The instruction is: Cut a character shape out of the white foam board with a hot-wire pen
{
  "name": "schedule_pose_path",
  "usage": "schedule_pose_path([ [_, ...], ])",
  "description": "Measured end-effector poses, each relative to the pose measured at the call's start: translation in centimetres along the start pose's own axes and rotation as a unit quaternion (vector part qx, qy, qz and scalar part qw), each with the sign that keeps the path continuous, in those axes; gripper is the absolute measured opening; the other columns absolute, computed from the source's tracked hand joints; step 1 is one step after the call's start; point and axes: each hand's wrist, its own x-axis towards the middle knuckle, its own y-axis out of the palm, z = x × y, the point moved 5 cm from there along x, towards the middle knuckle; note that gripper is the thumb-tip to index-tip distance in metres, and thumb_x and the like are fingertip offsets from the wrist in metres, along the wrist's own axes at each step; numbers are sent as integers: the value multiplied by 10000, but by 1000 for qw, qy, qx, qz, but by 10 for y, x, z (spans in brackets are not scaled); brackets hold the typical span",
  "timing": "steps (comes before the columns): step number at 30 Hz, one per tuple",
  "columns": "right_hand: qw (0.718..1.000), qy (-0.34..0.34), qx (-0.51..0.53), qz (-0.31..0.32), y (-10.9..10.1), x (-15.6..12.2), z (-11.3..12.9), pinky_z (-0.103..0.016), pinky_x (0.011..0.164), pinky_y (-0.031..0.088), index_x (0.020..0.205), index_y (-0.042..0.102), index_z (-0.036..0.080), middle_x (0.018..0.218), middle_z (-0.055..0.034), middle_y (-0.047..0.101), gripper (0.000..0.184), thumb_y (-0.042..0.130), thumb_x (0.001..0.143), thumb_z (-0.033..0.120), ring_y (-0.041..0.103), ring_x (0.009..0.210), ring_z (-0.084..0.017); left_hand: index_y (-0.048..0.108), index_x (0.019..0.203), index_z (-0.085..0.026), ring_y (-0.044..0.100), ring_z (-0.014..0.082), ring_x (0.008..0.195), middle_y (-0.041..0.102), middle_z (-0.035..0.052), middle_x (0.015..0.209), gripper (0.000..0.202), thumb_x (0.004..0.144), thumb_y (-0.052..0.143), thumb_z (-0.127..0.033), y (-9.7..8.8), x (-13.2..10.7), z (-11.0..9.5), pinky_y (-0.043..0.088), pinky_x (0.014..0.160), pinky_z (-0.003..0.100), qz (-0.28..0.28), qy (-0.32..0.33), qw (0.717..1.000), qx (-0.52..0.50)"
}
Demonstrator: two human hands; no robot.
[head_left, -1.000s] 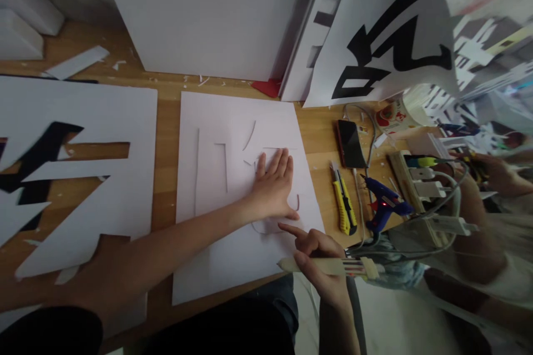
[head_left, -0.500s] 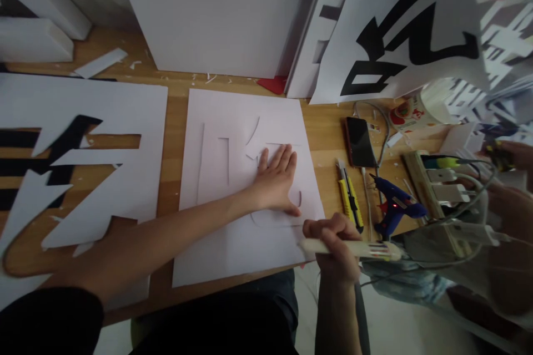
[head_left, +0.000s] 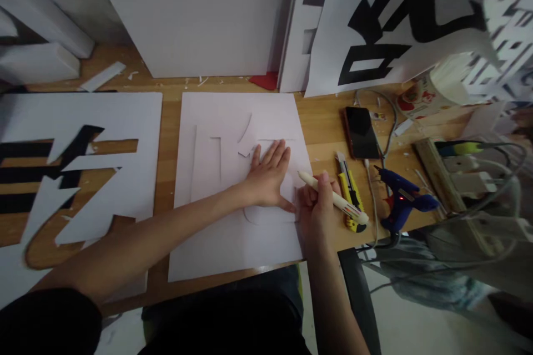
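Observation:
My left hand (head_left: 268, 175) lies flat, fingers spread, on a white paper cut-out shape that rests on a white foam board (head_left: 216, 244) in the middle of the wooden table. My right hand (head_left: 316, 208) is closed round a cream multi-colour pen (head_left: 333, 197), held at the board's right edge just beside my left thumb. The pen's tip points up and left, its clicker end down and right.
A yellow utility knife (head_left: 348, 194), a blue glue gun (head_left: 402, 199), a dark phone (head_left: 360, 133) and a power strip with cables (head_left: 458, 177) lie to the right. A cut-out white board (head_left: 83, 116) lies left. Large boards and black-lettered sheets (head_left: 395, 22) stand behind.
My right hand has moved up from the table's near edge to the board's right side beside my left thumb, and the pen has swung from level to slanted. My left hand stays pressed flat.

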Motion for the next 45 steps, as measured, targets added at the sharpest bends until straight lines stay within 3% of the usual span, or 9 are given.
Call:
schedule_pose_path([
  [12,998,14,-50,-26,-3,-4,0,-199,498,307,753,487,208,604,99,409,377,745,778,481,353,515,-51,35,1546,-30,-160,314,1496,-146,220,1598,1335,624,779,-647,-14,-7,-2,-38,1202,575,23,-2,1000,-10],
  [18,999,-2,-51,-11,1,-5,3,-211,494,295,737,487,209,559,106,386,366,746,782,464,340,498,-55,463,1425,-191,266,159,1480,422,52,1541,574,919,537,-452,-67,-42,47,96,1243,421,-84,83,992,-44],
  [21,999,-9,-46,-23,1,-4,3,-211,498,305,719,479,207,555,107,400,381,764,764,454,342,494,-52,570,1330,-181,402,187,1413,545,70,1446,481,943,487,-455,-77,-51,79,197,1223,445,-165,67,984,-26],
  [24,999,-15,-30,-26,1,-3,1,-205,492,300,695,471,204,528,112,396,390,785,744,431,324,483,-48,516,1387,-140,328,231,1456,466,124,1504,654,883,573,-554,-66,-54,85,154,1234,456,-160,96,982,20],
  [29,999,-19,-40,-25,2,-1,2,-211,495,336,670,500,205,504,107,402,357,794,732,397,319,472,-53,305,1525,-237,123,318,1514,149,135,1636,1092,649,693,-761,-40,-60,79,-14,1219,551,-43,156,985,53],
  [32,998,-22,-50,-27,3,-1,3,-207,483,339,663,497,208,497,112,389,357,800,720,388,288,461,-50,377,1485,-357,45,327,1520,38,58,1654,829,768,676,-647,-42,-59,81,5,1220,546,-33,184,981,45],
  [35,997,-25,-61,-28,3,-1,3,-198,474,341,654,480,207,496,119,380,373,800,715,387,267,443,-41,441,1436,-408,32,241,1527,42,-24,1654,464,979,458,-329,-49,-49,80,42,1235,479,-44,215,974,52],
  [40,996,-34,-78,-30,3,0,3,-196,482,371,624,466,203,461,124,357,390,796,714,390,274,418,-34,438,1413,-464,-9,168,1517,-7,-123,1634,678,890,361,-38,-45,-30,73,-3,1239,442,-36,270,960,64],
  [45,995,-48,-82,-36,5,-1,4,-195,482,385,606,475,194,434,123,359,401,819,697,379,272,408,-30,478,1389,-453,56,152,1512,120,-120,1615,544,966,329,-146,-38,-27,72,-46,1240,423,-37,310,949,51],
])
